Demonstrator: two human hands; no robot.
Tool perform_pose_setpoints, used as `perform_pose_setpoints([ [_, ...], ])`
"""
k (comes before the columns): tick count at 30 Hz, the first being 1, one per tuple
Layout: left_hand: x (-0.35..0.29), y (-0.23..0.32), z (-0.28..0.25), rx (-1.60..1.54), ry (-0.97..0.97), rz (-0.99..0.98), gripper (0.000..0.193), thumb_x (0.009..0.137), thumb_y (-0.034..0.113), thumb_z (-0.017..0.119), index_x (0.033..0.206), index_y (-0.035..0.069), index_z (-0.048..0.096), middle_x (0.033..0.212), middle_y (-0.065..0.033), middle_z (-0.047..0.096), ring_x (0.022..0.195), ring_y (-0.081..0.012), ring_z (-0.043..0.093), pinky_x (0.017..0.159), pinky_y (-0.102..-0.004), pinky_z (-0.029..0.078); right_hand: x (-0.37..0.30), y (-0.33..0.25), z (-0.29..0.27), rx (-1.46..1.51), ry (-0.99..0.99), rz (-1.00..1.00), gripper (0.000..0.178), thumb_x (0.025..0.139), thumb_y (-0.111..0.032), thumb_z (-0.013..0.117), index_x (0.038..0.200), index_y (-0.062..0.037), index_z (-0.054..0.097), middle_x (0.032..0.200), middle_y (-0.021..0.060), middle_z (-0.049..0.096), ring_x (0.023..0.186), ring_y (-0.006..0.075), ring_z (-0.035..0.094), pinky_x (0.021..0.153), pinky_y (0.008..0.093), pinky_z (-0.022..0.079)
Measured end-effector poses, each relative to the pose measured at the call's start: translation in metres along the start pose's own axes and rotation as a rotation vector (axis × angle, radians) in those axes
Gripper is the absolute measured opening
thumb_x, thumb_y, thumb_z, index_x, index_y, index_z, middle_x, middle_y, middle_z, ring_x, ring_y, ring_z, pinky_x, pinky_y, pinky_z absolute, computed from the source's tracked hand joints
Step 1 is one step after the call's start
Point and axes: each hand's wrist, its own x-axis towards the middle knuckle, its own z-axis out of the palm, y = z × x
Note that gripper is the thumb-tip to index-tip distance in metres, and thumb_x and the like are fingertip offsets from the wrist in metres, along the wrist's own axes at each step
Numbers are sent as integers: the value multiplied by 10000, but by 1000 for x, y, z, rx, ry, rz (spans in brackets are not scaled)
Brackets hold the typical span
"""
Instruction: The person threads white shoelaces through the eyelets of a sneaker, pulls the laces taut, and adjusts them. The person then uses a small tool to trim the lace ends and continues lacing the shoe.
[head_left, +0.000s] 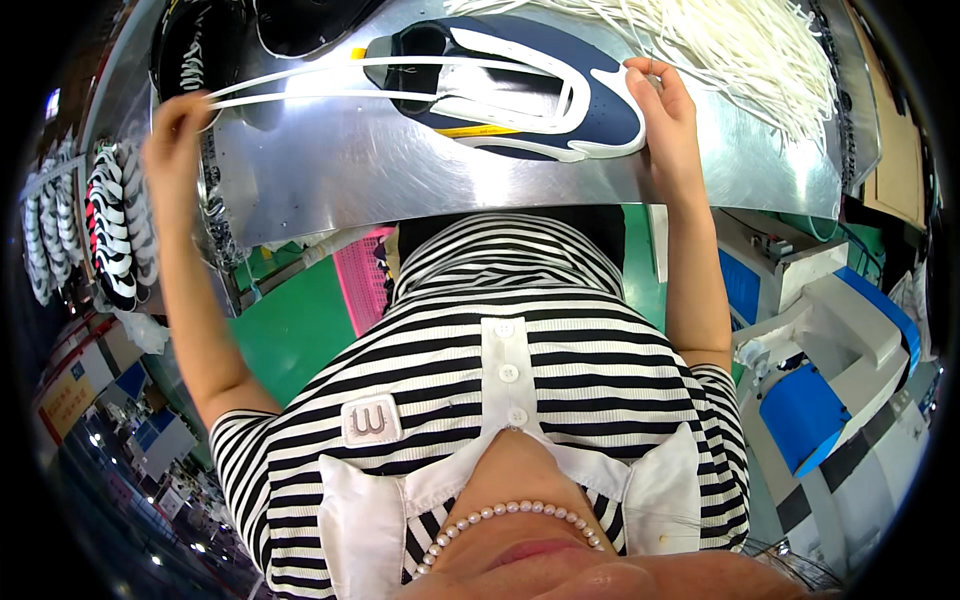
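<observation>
A navy shoe upper (608, 110) with white trim lies on the metal table, its toe toward my right. Two strands of a white shoelace (325, 96) run taut from its throat to the left. My left hand (178, 138) is raised beyond the upper's heel end, fingers closed on the strands' far ends; it is slightly blurred. At the toe, my right hand (672, 120) grips the edge of the upper between thumb and fingers. The lace crosses the throat near the toe; how it passes through the eyelets is too small to tell.
A heap of loose white shoelaces (760, 60) covers the back right of the metal table (310, 170). Dark shoes (195, 60) stand at the back left. A rack of black-and-white shoe parts (110, 225) is left of the table, a blue and grey machine (800, 420) on the right.
</observation>
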Motion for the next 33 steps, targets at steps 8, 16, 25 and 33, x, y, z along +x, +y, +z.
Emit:
perform_pose_setpoints([
  [8,5,183,129,-276,-420,589,71,798,27,693,838,-8,645,1271,-135,618,987,-206,612,832,-301,474,-2,-30,2,-686,239,-338,250,938,-203,654,1116,-32,618,882,63,664,755,152,626,707,281,497],
  [16,-8,176,174,-289,-399,397,46,869,49,680,900,22,659,1031,-49,661,849,-138,579,715,-269,447,-36,-28,54,116,-249,9,160,933,-118,654,1056,-17,640,853,-46,598,743,10,505,648,166,408],
  [25,-23,130,167,-411,-820,-289,370,991,314,585,1114,-25,666,1060,-78,671,942,-146,611,843,-279,488,-29,-23,62,98,-190,59,259,922,-85,649,1156,12,594,858,80,697,552,2,431,463,149,290],
  [33,-20,143,206,-527,-751,-678,432,881,484,676,894,55,725,807,-37,684,652,-90,545,662,-213,467,-39,-17,66,-174,-67,-62,367,929,-117,644,1244,17,511,797,73,691,526,25,455,474,168,364],
])
